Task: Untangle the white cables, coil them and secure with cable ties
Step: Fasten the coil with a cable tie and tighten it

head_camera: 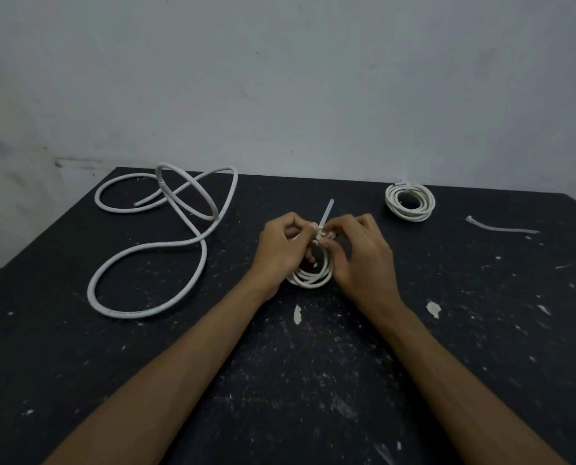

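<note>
A small coil (310,275) is gripped by the left hand (281,250), and its cable tie (326,211) is pinched by the right hand (363,256). One tied coil (410,202) is finished beyond the right hand. A loose cable (152,243) left of the left hand is not yet coiled.

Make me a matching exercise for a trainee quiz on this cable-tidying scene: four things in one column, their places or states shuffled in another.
Things:
1. thick loose cable
2. finished coil
3. spare cable tie
4. coil being tied

States:
A. lying flat at the far right
B. sprawled uncoiled on the left
C. held between both hands
D. tied, at the back right of the table

Pairs: 1-B, 2-D, 3-A, 4-C
</note>
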